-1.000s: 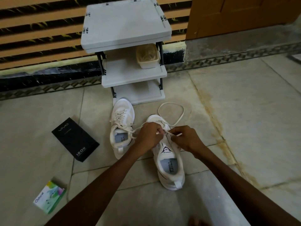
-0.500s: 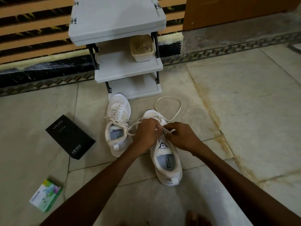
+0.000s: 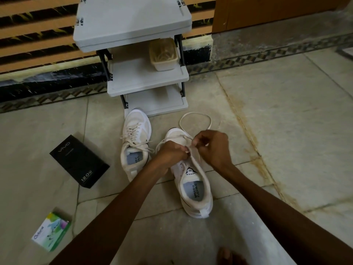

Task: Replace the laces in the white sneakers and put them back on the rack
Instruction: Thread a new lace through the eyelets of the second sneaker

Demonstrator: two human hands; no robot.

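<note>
Two white sneakers stand on the tiled floor (image 3: 286,131) in front of a grey three-tier rack (image 3: 131,22). The near sneaker (image 3: 196,190) sits heel toward the camera, with both hands over its eyelet area. The left hand (image 3: 172,153) has its fingers curled and pinches the lace (image 3: 195,114) at the tongue. The right hand (image 3: 214,148), also curled, pinches the same lace just beside it. A loop of that lace lies on the floor beyond the toe. The second sneaker (image 3: 136,142), laced, stands to the left, its toe touching the rack's base. A beige tub (image 3: 164,54) sits on the middle shelf. A black box (image 3: 79,161) and a green-and-white carton (image 3: 51,231) lie well to the left.
</note>
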